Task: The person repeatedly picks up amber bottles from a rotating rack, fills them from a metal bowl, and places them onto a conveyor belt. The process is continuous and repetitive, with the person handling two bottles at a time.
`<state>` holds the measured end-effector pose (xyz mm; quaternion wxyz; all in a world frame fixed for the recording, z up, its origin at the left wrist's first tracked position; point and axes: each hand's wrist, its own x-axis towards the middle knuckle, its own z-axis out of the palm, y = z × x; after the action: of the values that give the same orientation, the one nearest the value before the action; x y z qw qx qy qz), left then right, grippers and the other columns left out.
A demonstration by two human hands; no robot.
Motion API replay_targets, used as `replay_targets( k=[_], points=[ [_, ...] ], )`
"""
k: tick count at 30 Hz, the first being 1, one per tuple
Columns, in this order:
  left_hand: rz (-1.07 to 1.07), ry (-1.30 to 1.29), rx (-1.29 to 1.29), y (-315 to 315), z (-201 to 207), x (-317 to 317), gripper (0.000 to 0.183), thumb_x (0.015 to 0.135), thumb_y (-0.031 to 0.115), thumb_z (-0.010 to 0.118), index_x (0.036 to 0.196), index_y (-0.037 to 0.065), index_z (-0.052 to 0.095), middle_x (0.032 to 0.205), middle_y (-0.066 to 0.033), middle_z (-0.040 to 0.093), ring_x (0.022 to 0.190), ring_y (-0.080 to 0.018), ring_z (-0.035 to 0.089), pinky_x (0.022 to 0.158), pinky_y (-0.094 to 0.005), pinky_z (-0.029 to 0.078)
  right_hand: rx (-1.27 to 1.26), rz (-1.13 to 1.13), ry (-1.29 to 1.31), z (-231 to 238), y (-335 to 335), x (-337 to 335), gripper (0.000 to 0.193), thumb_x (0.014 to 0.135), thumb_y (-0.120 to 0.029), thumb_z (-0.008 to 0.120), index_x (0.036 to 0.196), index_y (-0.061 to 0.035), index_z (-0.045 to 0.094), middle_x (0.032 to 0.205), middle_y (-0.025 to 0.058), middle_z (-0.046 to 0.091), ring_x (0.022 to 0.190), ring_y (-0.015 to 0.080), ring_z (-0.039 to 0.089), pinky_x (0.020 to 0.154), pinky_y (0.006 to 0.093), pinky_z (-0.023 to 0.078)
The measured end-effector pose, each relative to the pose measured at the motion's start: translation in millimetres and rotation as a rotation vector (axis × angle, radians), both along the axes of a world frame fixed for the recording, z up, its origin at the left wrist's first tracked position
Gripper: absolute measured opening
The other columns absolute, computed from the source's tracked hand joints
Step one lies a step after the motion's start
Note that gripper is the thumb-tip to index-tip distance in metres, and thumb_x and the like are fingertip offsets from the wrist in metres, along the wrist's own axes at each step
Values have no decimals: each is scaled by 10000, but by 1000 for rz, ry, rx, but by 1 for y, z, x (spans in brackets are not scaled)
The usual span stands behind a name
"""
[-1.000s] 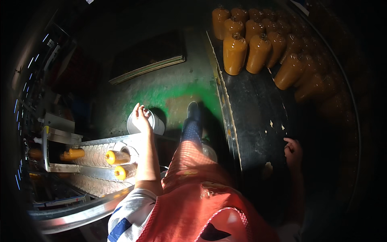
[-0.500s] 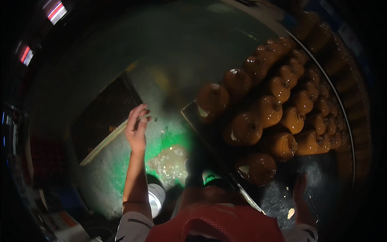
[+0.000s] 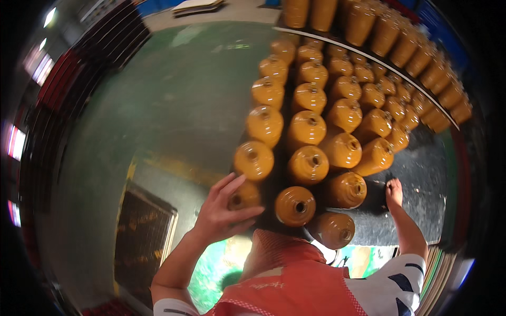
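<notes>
Rows of glossy orange-brown bottles point(image 3: 309, 164) with narrow dark mouths stand on a black board point(image 3: 416, 210). My left hand point(image 3: 224, 210) is at the near left corner, thumb and fingers spread around the bottle point(image 3: 246, 196) there. That bottle is partly hidden, and whether the fingers press on it I cannot tell. My right hand point(image 3: 393, 194) is low over the board, just right of a near-row bottle point(image 3: 348, 189), with its fingers curled in. What they hold, if anything, is hidden. Close to my body another bottle point(image 3: 333, 230) appears tilted.
More tall bottles point(image 3: 400, 42) stand behind a pale edge point(image 3: 369, 55) at the far right. A dark slab point(image 3: 142, 231) lies on the green floor point(image 3: 158, 105) at left. Dark red and black stacks point(image 3: 100, 47) rise at far left. Layered sheets point(image 3: 440, 276) are at lower right.
The view has swung toward the bottles and brightened. My left hand has gone from over the floor to the near left bottle. My right hand now shows clearly, fingers curled.
</notes>
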<state>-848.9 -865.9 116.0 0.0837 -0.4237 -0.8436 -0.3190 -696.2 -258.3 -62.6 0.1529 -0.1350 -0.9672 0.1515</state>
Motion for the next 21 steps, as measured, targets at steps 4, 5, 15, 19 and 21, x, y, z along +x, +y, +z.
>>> replay_targets(
  k=[4, 5, 15, 19, 21],
  points=[
    [-61, -20, 0, 15, 3, -26, 487, 558, 182, 896, 1017, 277, 762, 1376, -138, 488, 1242, -442, 483, 1017, -510, 447, -29, -31, 76, 0, -6, -17, 72, 787, 8, 504, 833, -40, 531, 862, 152, 518, 886, 370, 515, 809, 419, 432],
    [-58, 9, -22, 18, 4, -27, 485, 561, 199, 894, 1017, 291, 757, 1348, -124, 494, 1225, -412, 502, 1011, -492, 463, -52, -46, 87, -2, -4, -20, 81, 782, 17, 501, 827, -42, 534, 858, 147, 519, 880, 361, 519, 810, 410, 436],
    [-156, 61, -10, 19, -11, -17, 471, 589, 200, 908, 1032, 235, 751, 1324, -151, 480, 1194, -369, 503, 944, -424, 478, -663, -66, 593, 99, -155, 28, 389, 1009, -365, 501, 1104, -21, 656, 1212, 138, 552, 1042, 205, 579, 862, 326, 503],
    [-234, 93, -22, 14, -8, 10, 526, 573, 149, 907, 1071, 172, 739, 1356, -169, 466, 1182, -357, 511, 956, -424, 470, -155, 289, 229, 163, -256, 71, 625, 817, -498, 721, 1322, -141, 633, 1476, 247, 380, 1333, 409, 412, 1096, 490, 345],
    [-300, 62, 25, 18, -14, 25, 523, 585, 102, 887, 1080, 143, 728, 1364, -167, 469, 1194, -352, 511, 979, -429, 461, -319, 159, 227, 146, -278, 98, 692, 807, -498, 736, 1417, -235, 543, 1509, 261, 326, 1328, 448, 403, 1094, 504, 351]
  ],
)
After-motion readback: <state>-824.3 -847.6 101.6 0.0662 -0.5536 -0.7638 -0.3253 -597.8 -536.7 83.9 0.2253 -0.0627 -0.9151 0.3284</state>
